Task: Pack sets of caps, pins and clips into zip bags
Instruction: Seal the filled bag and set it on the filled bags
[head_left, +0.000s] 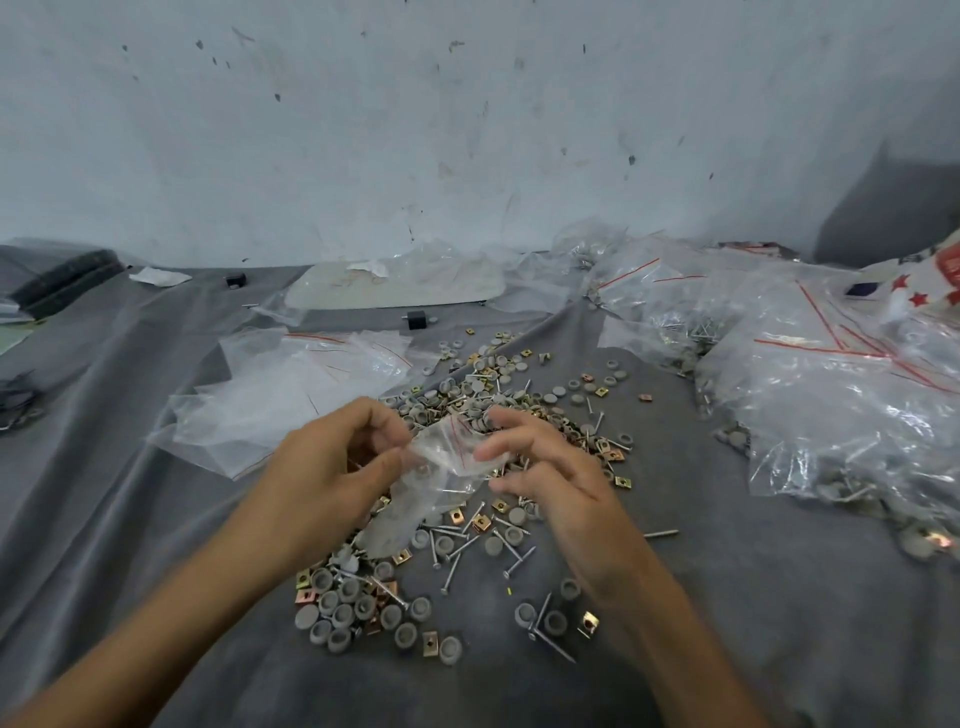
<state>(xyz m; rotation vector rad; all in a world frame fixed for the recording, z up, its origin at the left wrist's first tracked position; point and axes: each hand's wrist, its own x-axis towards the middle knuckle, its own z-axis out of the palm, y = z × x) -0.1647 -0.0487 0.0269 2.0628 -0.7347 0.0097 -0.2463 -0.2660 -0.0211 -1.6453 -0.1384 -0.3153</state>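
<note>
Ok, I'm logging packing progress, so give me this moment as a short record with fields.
left hand: pinches small zip bag
right hand: holds the bag's other edge
bag contents: unclear
loose parts: grey caps, pins, brass clips piled on grey cloth, below the hands
empty bags: stacked left of the pile
filled bags: heaped at right

Left grip (332, 457) and right grip (545, 467) pinch a clear zip bag (441, 462) between them; caps (337, 603), pins (452, 551) and clips (457, 516) lie beneath.
</note>
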